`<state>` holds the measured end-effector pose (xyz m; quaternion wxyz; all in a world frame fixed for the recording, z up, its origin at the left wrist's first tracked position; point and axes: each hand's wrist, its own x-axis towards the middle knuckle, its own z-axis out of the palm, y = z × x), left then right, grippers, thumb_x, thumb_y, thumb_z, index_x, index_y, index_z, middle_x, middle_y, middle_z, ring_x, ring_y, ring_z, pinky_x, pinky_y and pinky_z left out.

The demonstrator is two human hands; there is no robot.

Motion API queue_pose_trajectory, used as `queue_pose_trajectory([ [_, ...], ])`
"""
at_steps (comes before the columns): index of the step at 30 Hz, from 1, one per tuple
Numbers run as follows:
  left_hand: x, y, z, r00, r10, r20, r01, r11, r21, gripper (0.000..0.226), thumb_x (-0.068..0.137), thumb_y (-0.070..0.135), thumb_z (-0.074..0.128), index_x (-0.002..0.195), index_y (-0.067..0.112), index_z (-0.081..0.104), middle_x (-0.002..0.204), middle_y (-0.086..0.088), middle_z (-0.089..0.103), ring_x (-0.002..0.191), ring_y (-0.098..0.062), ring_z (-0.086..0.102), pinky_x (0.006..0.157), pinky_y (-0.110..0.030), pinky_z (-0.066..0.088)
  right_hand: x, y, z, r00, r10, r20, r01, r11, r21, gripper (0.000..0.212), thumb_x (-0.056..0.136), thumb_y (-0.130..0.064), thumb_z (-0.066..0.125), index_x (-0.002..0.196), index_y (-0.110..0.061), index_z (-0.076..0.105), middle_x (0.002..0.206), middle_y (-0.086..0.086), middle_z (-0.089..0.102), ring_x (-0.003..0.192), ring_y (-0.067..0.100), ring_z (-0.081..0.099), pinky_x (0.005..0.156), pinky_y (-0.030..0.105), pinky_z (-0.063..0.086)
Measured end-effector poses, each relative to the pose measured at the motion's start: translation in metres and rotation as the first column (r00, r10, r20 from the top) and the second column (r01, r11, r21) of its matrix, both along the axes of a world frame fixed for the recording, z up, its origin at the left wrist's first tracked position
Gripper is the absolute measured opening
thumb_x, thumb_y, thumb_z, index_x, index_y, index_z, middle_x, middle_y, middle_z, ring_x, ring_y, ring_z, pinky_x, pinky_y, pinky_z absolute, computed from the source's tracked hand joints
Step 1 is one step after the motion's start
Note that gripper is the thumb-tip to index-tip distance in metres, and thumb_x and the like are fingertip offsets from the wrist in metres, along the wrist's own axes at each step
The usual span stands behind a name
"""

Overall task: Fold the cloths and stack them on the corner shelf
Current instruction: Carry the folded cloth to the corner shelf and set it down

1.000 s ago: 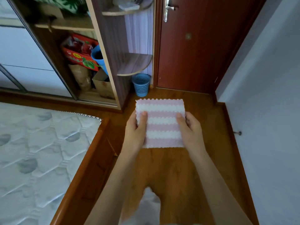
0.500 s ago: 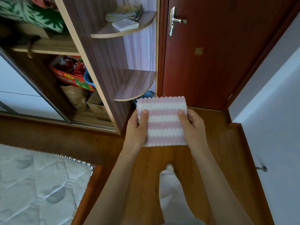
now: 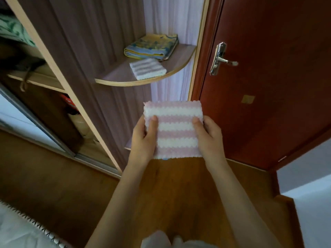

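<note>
While both arms are reaching forward from the bottom edge, the left hand point(image 3: 143, 138) is gripping the left side of the pink cloth point(image 3: 174, 129) and the right hand point(image 3: 208, 136) the right side, each thumb lying flat on top and the other fingers curling out of sight beneath. That cloth is hanging in the air, level, below the shelf point(image 3: 125, 76) and in front of the door point(image 3: 268, 77). It is showing as a folded square, pink and white stripes running across, edges scalloped. Up on the shelf, a grey cloth point(image 3: 147, 68) is lying folded near the rim, with a yellow-blue cloth point(image 3: 152, 47) just behind it. A lower shelf is peeking out beside the left hand, mostly covered.
</note>
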<state>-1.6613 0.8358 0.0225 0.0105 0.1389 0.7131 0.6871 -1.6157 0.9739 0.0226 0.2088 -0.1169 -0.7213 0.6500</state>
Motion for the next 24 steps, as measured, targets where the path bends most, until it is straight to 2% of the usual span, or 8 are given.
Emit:
queue_pose_trajectory([
  [4,-0.054,0.003,0.013,0.999,0.015,0.045,-0.017,0.999,0.052,0.017,0.096,0.025,0.038,0.09,0.023,0.053,0.084,0.007,0.064,0.071,-0.001,0.066,0.058,-0.015,0.052,-0.063,0.009,0.005,0.998,0.058,-0.009,-0.058,0.998,0.001,0.019,0.094,-0.022,0.047,0.079,-0.014,0.054,0.073,-0.003,0.056,0.062,0.001,0.058,0.051,0.017,0.046],
  [10,-0.135,0.007,0.005,0.991,0.132,0.019,-0.132,0.991,0.023,0.018,0.095,0.028,0.039,0.097,0.021,0.055,0.096,0.001,0.066,0.089,-0.016,0.066,0.074,-0.031,0.055,-0.159,0.017,0.002,0.992,0.12,-0.037,-0.12,0.993,0.023,0.029,0.092,-0.025,0.051,0.07,-0.007,0.05,0.067,0.007,0.047,0.063,0.017,0.048,0.055,0.027,0.037],
  [12,-0.169,0.008,0.004,0.985,0.174,0.007,-0.174,0.984,0.042,0.017,0.095,0.026,0.041,0.093,0.021,0.057,0.09,0.004,0.066,0.082,-0.009,0.066,0.068,-0.025,0.055,-0.197,0.018,0.001,0.988,0.151,-0.041,-0.15,0.988,0.038,0.029,0.093,-0.024,0.049,0.068,-0.011,0.049,0.064,0.004,0.046,0.062,0.016,0.047,0.056,0.027,0.036],
  [14,-0.205,0.008,0.012,0.973,0.23,0.002,-0.23,0.972,0.043,0.018,0.096,0.025,0.042,0.087,0.022,0.057,0.083,0.005,0.065,0.075,-0.006,0.064,0.065,-0.024,0.052,-0.235,0.018,0.006,0.985,0.164,-0.045,-0.161,0.985,0.068,0.03,0.091,-0.028,0.051,0.072,-0.005,0.051,0.068,0.009,0.049,0.065,0.019,0.05,0.059,0.032,0.037],
  [18,-0.277,0.012,0.037,0.964,0.265,-0.009,-0.264,0.963,0.047,0.018,0.096,0.025,0.042,0.086,0.023,0.057,0.087,0.003,0.063,0.086,-0.015,0.059,0.079,-0.04,0.049,-0.311,0.023,0.032,0.979,0.168,-0.118,-0.165,0.986,0.031,0.025,0.092,-0.013,0.05,0.068,-0.018,0.052,0.064,-0.003,0.049,0.06,0.0,0.047,0.055,0.021,0.038],
  [20,-0.305,0.017,0.044,0.968,0.251,0.018,-0.251,0.967,0.051,0.017,0.094,0.03,0.044,0.087,0.023,0.058,0.091,0.0,0.064,0.092,-0.02,0.061,0.085,-0.046,0.049,-0.34,0.031,0.044,0.976,0.17,-0.138,-0.168,0.985,0.029,0.022,0.092,-0.009,0.05,0.072,-0.013,0.056,0.066,-0.003,0.051,0.058,-0.003,0.048,0.055,0.017,0.038],
  [22,-0.326,0.024,0.045,0.97,0.235,0.065,-0.237,0.971,0.03,0.021,0.089,0.037,0.046,0.092,0.022,0.06,0.098,-0.004,0.066,0.099,-0.025,0.062,0.09,-0.05,0.049,-0.36,0.038,0.047,0.975,0.193,-0.11,-0.194,0.981,0.005,0.021,0.092,-0.008,0.05,0.075,-0.018,0.057,0.07,-0.004,0.057,0.059,-0.003,0.053,0.058,0.017,0.042],
  [24,-0.337,0.029,0.041,0.967,0.234,0.104,-0.233,0.972,-0.023,0.023,0.092,0.033,0.045,0.099,0.017,0.06,0.103,-0.007,0.066,0.102,-0.025,0.061,0.093,-0.049,0.047,-0.373,0.045,0.04,0.978,0.199,-0.055,-0.199,0.98,-0.005,0.022,0.091,-0.007,0.051,0.076,-0.022,0.056,0.073,-0.003,0.06,0.059,-0.003,0.055,0.062,0.02,0.044],
])
